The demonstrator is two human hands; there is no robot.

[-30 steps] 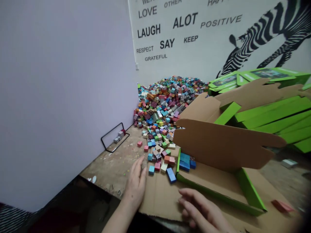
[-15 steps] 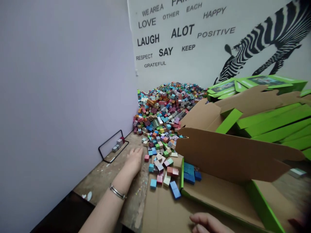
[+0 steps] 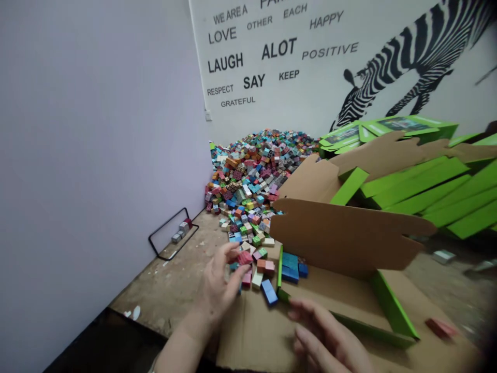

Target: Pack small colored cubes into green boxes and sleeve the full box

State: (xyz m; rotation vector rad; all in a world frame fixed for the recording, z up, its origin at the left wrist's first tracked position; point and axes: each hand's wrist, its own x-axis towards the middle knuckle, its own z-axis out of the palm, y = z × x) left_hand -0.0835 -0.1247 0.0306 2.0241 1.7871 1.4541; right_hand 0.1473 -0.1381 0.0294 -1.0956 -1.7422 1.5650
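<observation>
My left hand (image 3: 221, 282) is bent over the loose blocks, with a pinkish-red block (image 3: 244, 257) between its thumb and fingers. Under and beside it lie a blue block (image 3: 269, 292), a cream block (image 3: 257, 280) and an orange-and-pink pair (image 3: 266, 267). Near the front edge of the green-edged open box (image 3: 345, 292), my right hand (image 3: 322, 331) has its fingers curved and apart, with nothing visible in them. Inside the box's left end sit several blue and teal blocks (image 3: 290, 267).
A large heap of coloured blocks (image 3: 252, 171) rises against the back wall. Green boxes (image 3: 423, 186) fill a carton at the right. A black wire frame (image 3: 173, 233) with a few blocks stands by the left wall. A red block (image 3: 440, 328) lies right of the open box.
My left hand has drawn back from the bare table and turned to the right, taking up a pinkish-red block. My right hand has come further into view beside the box. The view has shifted slightly.
</observation>
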